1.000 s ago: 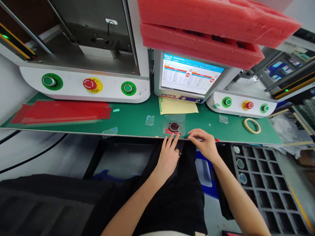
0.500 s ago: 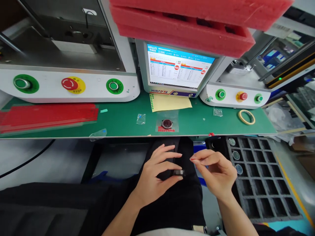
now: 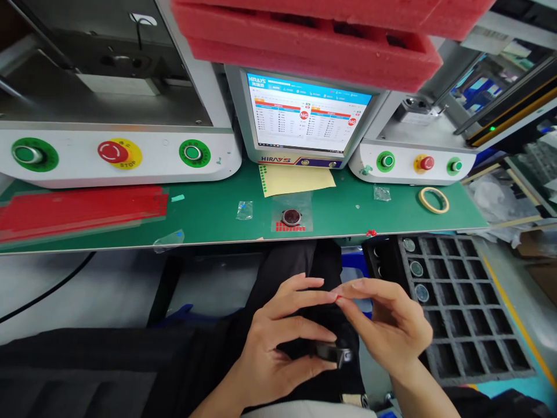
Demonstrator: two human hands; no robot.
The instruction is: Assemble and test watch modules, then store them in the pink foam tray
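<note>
Above my lap, my left hand (image 3: 278, 345) grips a dark metal watch case (image 3: 333, 353) edge-on between thumb and a finger. Another finger of that hand reaches out to the tips of my right hand (image 3: 387, 325). Thumb and index finger of the right hand are pinched on a tiny red strip (image 3: 338, 298), which is mostly hidden between the fingertips. On the bench ahead, a second watch case (image 3: 291, 217) with a dark face lies on a clear sheet with red strips (image 3: 290, 227).
A green bench (image 3: 209, 226) carries red strip sheets (image 3: 82, 209), a yellow sheet (image 3: 296, 181) and a tape roll (image 3: 434, 200). Behind are a monitor (image 3: 308, 116) and button panels (image 3: 117, 154). At right sits a black compartment tray (image 3: 463, 302) holding several round pieces.
My hands have come together and lowered; the right fingertips with the red strip now meet a left finger. The watch case has moved down and slightly right. The view has shifted slightly.
</note>
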